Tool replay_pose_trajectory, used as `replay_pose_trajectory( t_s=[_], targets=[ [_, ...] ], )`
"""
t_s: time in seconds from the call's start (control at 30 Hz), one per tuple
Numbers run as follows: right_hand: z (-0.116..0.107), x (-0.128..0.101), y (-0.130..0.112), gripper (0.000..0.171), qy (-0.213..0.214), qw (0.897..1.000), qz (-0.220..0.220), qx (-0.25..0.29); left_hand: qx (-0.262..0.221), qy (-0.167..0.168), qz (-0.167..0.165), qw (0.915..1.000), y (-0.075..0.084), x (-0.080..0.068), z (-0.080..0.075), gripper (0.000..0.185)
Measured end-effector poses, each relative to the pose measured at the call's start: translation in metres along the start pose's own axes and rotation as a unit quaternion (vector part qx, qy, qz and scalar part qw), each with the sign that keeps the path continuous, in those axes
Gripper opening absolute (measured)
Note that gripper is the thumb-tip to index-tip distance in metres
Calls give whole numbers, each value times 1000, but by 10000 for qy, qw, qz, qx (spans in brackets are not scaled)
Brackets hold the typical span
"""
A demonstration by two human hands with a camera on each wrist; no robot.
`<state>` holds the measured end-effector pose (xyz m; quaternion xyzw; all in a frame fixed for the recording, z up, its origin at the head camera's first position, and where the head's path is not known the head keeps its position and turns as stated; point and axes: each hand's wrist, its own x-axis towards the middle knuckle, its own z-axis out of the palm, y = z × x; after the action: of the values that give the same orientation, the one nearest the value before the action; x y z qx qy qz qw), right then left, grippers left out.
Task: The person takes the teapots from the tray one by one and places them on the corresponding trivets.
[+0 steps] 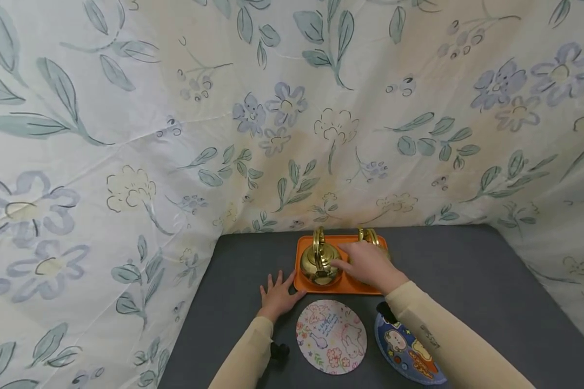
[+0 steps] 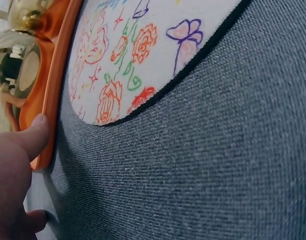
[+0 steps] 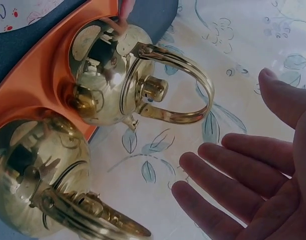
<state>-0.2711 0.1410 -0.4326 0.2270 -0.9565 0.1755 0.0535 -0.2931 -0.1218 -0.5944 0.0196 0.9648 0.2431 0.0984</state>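
Two shiny gold kettles stand side by side in an orange tray. My right hand is above the tray, partly covering the right kettle. In the right wrist view, its fingers extend, spread apart and holding nothing, beside the kettles' raised handles. The left kettle has its handle upright. At the tray's left edge my left hand lies with fingers spread. Its thumb touches the orange rim in the left wrist view.
A round white mat with coloured drawings lies in front of the tray. A blue cartoon mat is partly under my right forearm. Dark grey cloth covers the table, and a floral curtain hangs behind it.
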Motion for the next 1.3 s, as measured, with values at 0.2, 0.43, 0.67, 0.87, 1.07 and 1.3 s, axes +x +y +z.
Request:
replay_pose_trajectory(
  t_s=[0.2,0.43,0.67,0.87,1.07,1.3],
  targets=[
    [1,9,-6,50,-72,9996,120,238,110,-17,-28,9999,-1,2,-2,75],
    [5,21,-9,59,-84,9987,301,409,186,-69,-34,9998,-4,5,-3,75],
    [17,30,-13,43,109,9976,357,576,229,-52,-44,9997,-7,5,-2,75],
    [27,34,-21,47,184,9975,591,354,337,-34,-82,9994,-8,1,2,75],
    [29,42,-27,56,298,9952,832,419,378,36,-67,9993,-8,2,4,75],
    [34,52,-30,49,63,9935,1009,525,416,8,-110,9991,-8,2,3,75]
  ],
)
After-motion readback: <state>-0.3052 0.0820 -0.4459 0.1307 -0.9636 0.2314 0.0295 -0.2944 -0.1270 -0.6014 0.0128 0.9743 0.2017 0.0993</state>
